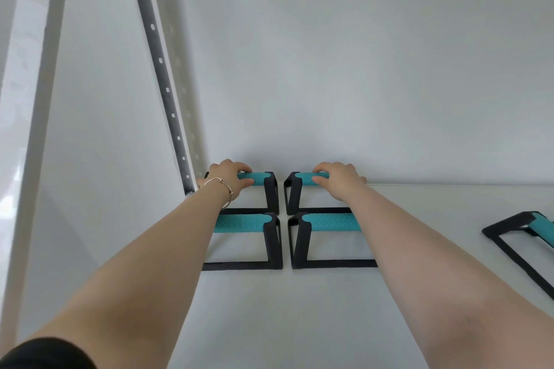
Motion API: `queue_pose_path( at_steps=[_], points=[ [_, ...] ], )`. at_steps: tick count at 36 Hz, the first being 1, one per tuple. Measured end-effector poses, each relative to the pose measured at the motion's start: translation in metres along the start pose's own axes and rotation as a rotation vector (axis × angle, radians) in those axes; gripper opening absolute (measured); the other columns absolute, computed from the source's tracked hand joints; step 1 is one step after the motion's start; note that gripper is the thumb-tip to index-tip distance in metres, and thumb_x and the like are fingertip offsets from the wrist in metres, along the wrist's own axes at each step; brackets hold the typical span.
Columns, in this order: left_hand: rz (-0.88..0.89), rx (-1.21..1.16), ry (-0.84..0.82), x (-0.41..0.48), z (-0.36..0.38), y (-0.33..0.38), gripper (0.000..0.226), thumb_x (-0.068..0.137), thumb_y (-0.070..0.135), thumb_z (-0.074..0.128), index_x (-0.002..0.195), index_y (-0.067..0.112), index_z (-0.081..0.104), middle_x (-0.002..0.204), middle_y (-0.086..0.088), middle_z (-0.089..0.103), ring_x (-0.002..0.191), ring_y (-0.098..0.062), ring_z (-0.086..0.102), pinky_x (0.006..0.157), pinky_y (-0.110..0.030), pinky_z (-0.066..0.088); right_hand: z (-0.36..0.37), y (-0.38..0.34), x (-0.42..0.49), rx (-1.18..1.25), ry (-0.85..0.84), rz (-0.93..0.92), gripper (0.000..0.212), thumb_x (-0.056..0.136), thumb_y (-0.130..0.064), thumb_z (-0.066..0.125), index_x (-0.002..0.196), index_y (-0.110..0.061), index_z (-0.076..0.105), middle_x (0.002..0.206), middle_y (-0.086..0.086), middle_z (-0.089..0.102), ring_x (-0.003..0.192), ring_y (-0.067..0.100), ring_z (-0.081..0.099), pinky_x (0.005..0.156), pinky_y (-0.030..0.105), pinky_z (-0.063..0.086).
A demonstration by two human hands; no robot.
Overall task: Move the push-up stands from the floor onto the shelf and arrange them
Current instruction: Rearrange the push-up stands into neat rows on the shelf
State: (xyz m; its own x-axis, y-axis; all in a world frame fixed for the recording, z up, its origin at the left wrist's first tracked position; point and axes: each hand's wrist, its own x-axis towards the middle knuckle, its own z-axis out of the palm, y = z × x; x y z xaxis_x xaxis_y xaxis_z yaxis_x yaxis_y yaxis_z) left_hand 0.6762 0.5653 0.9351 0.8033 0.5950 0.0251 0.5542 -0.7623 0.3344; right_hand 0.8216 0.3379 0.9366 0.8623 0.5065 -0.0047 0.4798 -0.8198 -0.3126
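teal-gripped back stands [271, 192] on shelf [299, 317], left hand [229, 178], right hand [338, 181] gripping

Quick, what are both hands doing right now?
Left hand: closed around the back left stand.
Right hand: closed around the back right stand.

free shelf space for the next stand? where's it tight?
Free: the bare shelf between the right-hand front stand and the angled stand at the right edge, and the strip in front of the front row. Crowded: back-left corner, where the left hand and right hand grip the back stands, four stands close together by the slotted upright.
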Motion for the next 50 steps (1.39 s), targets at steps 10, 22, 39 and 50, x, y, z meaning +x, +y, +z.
queue_pose_path(
  at_steps=[10,22,39,50],
  points=[
    [-0.013,-0.025,0.012,0.003,0.003,0.0,0.026,0.089,0.053,0.058,0.114,0.049,0.062,0.102,0.008,0.053,0.106,-0.024,0.047,0.086,-0.048,0.044,-0.001,-0.002,-0.002,0.014,-0.004,0.019,0.034,0.096,-0.055,0.044,0.126,-0.046,0.056,0.122,-0.001,0.057,0.12,0.026,0.041,0.083,0.042,0.031],
    [0.006,-0.025,0.003,-0.001,0.0,-0.001,0.025,0.091,0.051,0.056,0.115,0.048,0.061,0.108,0.007,0.053,0.109,-0.023,0.046,0.088,-0.047,0.043,-0.003,-0.005,-0.002,0.025,-0.02,0.053,0.034,0.096,-0.054,0.045,0.128,-0.047,0.055,0.126,-0.001,0.058,0.123,0.026,0.041,0.086,0.043,0.032],
    [-0.15,0.173,-0.031,-0.018,-0.006,0.036,0.048,0.093,0.046,0.044,0.137,0.028,0.043,0.143,-0.008,0.042,0.141,-0.031,0.026,0.109,-0.066,0.02,-0.018,0.011,-0.028,-0.007,0.144,0.013,0.055,0.096,-0.051,0.045,0.146,-0.029,0.034,0.144,0.007,0.046,0.132,0.031,0.039,0.109,0.054,0.03],
    [0.19,0.241,0.22,-0.089,0.004,0.149,0.067,0.098,0.048,0.035,0.153,0.019,0.012,0.163,-0.009,0.009,0.15,-0.03,-0.006,0.117,-0.061,0.003,-0.052,0.094,-0.087,-0.14,0.363,0.019,0.059,0.098,-0.051,0.042,0.149,-0.025,0.029,0.15,0.003,0.038,0.141,0.026,0.028,0.117,0.052,0.019]
  ],
)
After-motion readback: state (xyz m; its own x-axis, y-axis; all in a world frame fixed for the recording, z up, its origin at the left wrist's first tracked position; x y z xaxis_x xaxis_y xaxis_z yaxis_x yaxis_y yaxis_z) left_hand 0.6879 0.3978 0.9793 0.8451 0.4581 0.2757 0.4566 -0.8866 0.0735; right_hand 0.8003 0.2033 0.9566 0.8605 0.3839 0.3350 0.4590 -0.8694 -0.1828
